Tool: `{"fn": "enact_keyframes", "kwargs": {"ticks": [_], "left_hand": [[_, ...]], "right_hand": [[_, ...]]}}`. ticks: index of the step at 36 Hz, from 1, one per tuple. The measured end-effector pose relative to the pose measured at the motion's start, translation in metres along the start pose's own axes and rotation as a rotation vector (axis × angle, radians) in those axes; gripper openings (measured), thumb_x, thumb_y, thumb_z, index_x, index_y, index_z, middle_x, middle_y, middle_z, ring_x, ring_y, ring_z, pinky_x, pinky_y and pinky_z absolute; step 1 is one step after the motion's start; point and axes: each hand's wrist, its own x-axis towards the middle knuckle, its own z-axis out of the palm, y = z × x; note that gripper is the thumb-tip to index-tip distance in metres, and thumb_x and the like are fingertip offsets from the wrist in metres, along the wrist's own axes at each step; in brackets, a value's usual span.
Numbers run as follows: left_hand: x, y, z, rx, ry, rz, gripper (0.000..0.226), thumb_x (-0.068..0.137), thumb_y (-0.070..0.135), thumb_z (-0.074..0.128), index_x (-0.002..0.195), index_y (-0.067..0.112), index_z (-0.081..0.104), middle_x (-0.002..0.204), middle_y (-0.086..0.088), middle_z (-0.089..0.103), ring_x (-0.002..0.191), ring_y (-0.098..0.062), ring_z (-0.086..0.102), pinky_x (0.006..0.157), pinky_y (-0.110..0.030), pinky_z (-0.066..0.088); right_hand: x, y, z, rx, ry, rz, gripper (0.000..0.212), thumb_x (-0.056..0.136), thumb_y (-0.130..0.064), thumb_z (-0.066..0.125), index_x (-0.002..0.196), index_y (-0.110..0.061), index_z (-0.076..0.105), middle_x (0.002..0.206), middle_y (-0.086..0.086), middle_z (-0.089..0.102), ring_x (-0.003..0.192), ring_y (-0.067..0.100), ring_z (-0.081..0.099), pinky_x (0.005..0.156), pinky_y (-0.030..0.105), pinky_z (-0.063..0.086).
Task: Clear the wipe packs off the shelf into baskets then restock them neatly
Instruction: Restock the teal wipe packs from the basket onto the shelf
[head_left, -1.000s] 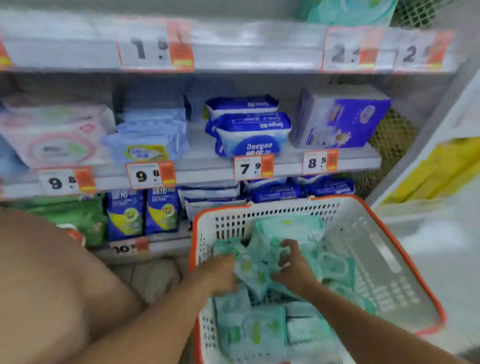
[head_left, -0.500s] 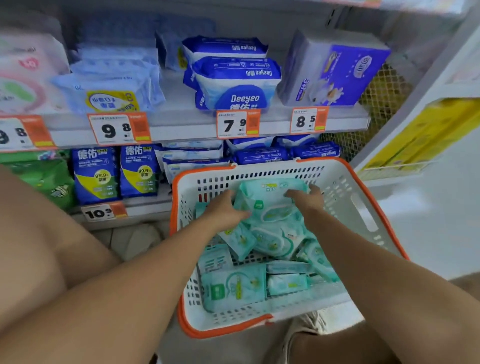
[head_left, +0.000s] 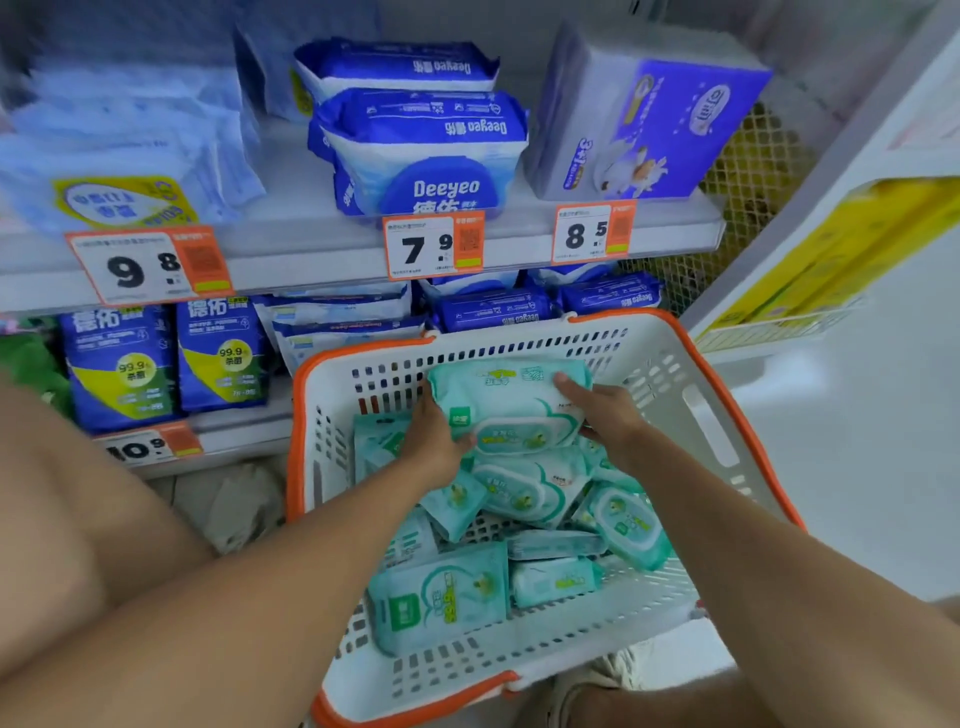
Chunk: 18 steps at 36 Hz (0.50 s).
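Mint-green soft plastic wipe packs (head_left: 524, 415): two stacked, clamped between my left hand (head_left: 439, 441) and right hand (head_left: 605, 410) above the white-and-orange slotted plastic basket (head_left: 691, 415); many loose inside it, so restocking seems barely begun.

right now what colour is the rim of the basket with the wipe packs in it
Orange, on a white perforated basket; the rim shows best in the head view.

Shop aisle before us

We see grey shelving (head_left: 322, 249) across the upper frame, yellow mesh backing (head_left: 753, 171) at upper right, and pale glossy floor (head_left: 883, 441) at right, evenly lit.
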Motion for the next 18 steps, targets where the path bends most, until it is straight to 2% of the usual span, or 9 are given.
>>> {"fn": "enact_keyframes", "kwargs": {"ticks": [2,5,7,10,12,14,16,18], "left_hand": [[-0.014,0.011,-0.012,-0.016,0.0,0.052,0.064,0.089,0.019,0.071,0.143,0.014,0.037,0.133,-0.002,0.047,0.124,-0.022,0.047,0.105,-0.036,0.041],[-0.025,0.033,-0.033,-0.042,-0.001,0.146,0.042,0.092,0.022,0.068,0.127,0.015,0.046,0.111,0.007,0.051,0.106,-0.013,0.05,0.084,-0.021,0.039],[-0.031,0.054,-0.053,-0.065,0.008,0.207,0.045,0.089,0.029,0.072,0.126,0.014,0.052,0.118,0.002,0.059,0.108,-0.014,0.057,0.084,-0.024,0.047],[-0.041,0.087,-0.087,-0.056,0.086,0.317,0.059,0.076,0.059,0.074,0.125,0.031,0.057,0.122,0.002,0.065,0.113,-0.018,0.062,0.095,-0.043,0.053],[-0.048,0.111,-0.112,-0.064,0.153,0.413,0.064,0.07,0.067,0.072,0.122,0.032,0.06,0.119,0.001,0.067,0.11,-0.019,0.064,0.091,-0.046,0.055],[-0.064,0.143,-0.138,-0.091,0.247,0.509,0.066,0.071,0.069,0.07,0.122,0.03,0.06,0.117,-0.001,0.066,0.109,-0.021,0.062,0.089,-0.046,0.056],[-0.085,0.179,-0.161,-0.076,0.351,0.62,0.069,0.069,0.074,0.068,0.125,0.035,0.054,0.119,-0.001,0.06,0.115,-0.024,0.056,0.096,-0.046,0.05],[-0.106,0.21,-0.177,-0.175,0.341,0.707,0.07,0.074,0.059,0.074,0.13,0.035,0.039,0.122,0.003,0.054,0.116,-0.014,0.056,0.099,-0.039,0.049]], "right_hand": [[-0.01,-0.011,-0.006,-0.014,-0.017,-0.032,0.037,0.079,-0.043,0.082,0.098,-0.012,0.074,0.1,0.007,0.077,0.089,0.024,0.075,0.085,0.04,0.061],[-0.031,-0.033,-0.018,-0.017,-0.01,-0.059,0.037,0.083,-0.043,0.079,0.097,-0.009,0.073,0.095,0.007,0.078,0.081,0.022,0.076,0.071,0.033,0.062],[-0.045,-0.048,-0.025,0.005,0.017,-0.082,0.034,0.086,-0.044,0.075,0.092,-0.01,0.071,0.092,0.007,0.077,0.078,0.02,0.075,0.066,0.031,0.061],[-0.072,-0.075,-0.029,0.07,0.057,-0.164,0.031,0.092,-0.045,0.067,0.09,-0.014,0.066,0.09,0.004,0.074,0.075,0.016,0.07,0.056,0.026,0.056],[-0.093,-0.098,-0.031,0.118,0.078,-0.227,0.03,0.094,-0.045,0.065,0.09,-0.015,0.064,0.089,0.004,0.071,0.072,0.015,0.067,0.05,0.024,0.053],[-0.119,-0.124,-0.036,0.176,0.095,-0.301,0.029,0.094,-0.045,0.065,0.088,-0.017,0.065,0.088,0.003,0.071,0.072,0.015,0.066,0.057,0.027,0.055],[-0.146,-0.151,-0.041,0.205,0.134,-0.406,0.036,0.09,-0.053,0.066,0.086,-0.017,0.067,0.09,0.006,0.073,0.079,0.022,0.07,0.075,0.041,0.06],[-0.175,-0.175,-0.045,0.262,0.117,-0.492,0.046,0.091,-0.059,0.06,0.094,-0.015,0.069,0.097,0.005,0.075,0.09,0.027,0.072,0.088,0.057,0.057]]}}
